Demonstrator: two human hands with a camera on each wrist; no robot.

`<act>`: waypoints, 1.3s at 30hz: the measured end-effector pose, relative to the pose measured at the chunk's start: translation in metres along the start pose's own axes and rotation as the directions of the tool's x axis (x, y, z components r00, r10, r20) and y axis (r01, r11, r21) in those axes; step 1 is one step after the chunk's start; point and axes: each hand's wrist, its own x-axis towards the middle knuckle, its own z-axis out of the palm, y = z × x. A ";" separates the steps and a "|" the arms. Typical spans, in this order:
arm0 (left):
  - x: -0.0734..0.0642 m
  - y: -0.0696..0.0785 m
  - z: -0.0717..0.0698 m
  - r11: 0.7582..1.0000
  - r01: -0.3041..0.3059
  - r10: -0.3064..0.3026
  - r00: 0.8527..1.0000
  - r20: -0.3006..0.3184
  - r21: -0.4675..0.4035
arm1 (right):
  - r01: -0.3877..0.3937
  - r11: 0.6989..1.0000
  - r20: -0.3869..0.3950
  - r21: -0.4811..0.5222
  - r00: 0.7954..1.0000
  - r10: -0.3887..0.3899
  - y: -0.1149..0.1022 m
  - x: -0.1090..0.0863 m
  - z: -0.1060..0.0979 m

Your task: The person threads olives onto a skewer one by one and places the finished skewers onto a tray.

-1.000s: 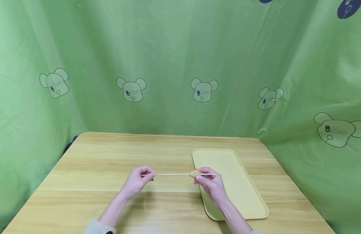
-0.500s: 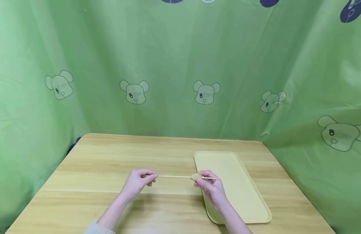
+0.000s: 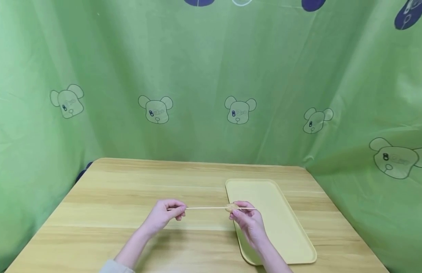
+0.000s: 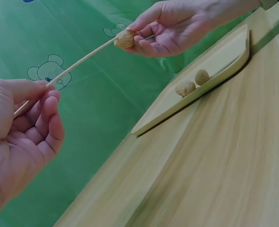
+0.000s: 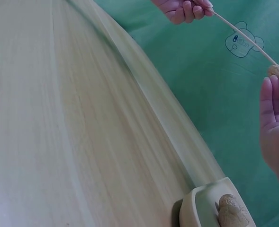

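Note:
Between finger and thumb, my left hand [image 3: 164,216] pinches one end of a thin wooden skewer [image 3: 205,207], held level above the table. My right hand [image 3: 252,225] grips a wrinkled tan ball [image 4: 124,39] threaded on the skewer near its other end. Past the ball, the skewer's free tip shows over the right hand in the head view. Two similar brownish balls [image 4: 185,88] lie on the pale yellow tray [image 3: 276,223] under the right arm. The head view does not show them. What exactly the balls are made of, I cannot tell.
A light wood-grain table [image 3: 112,197] spreads beneath both hands, with the tray on its right half. Green curtain [image 3: 197,68] printed with bear heads surrounds its back and sides.
The head view has tilted slightly. Both hands, with the skewer and ball, have drifted a little to the right; their grips look the same.

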 end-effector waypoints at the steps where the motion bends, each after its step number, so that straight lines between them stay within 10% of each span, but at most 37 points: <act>1: 0.000 0.000 0.001 1.000 -0.002 0.002 1.000 0.004 -0.001 | 0.000 1.000 0.000 0.004 1.000 0.000 0.000 0.000 0.000; 39: -0.001 0.004 0.010 0.991 -0.137 0.135 0.983 -0.121 -0.007 | 0.069 0.997 0.013 0.031 0.997 -0.070 0.006 -0.013 0.016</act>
